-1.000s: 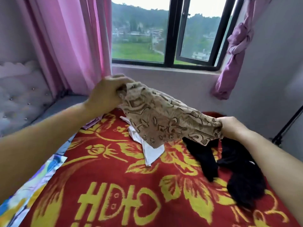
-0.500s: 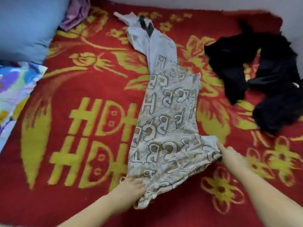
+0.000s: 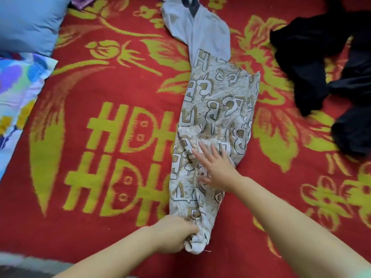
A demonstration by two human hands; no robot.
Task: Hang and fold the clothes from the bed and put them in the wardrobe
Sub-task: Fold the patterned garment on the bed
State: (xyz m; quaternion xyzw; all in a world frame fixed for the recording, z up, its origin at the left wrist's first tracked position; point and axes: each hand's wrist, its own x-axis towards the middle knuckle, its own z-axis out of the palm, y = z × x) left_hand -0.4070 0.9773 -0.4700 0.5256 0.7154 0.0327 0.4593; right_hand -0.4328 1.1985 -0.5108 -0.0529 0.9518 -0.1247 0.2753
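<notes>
Left hand (image 3: 176,236) pinches the crumpled, letter-printed cloth (image 3: 218,109); right hand (image 3: 215,167) presses it, fingers flat.

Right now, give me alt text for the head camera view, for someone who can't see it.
A letter-printed beige garment lies lengthwise on a red and yellow blanket; the left hand grips its near end while the right hand presses flat on it. Black clothes sit at right.
</notes>
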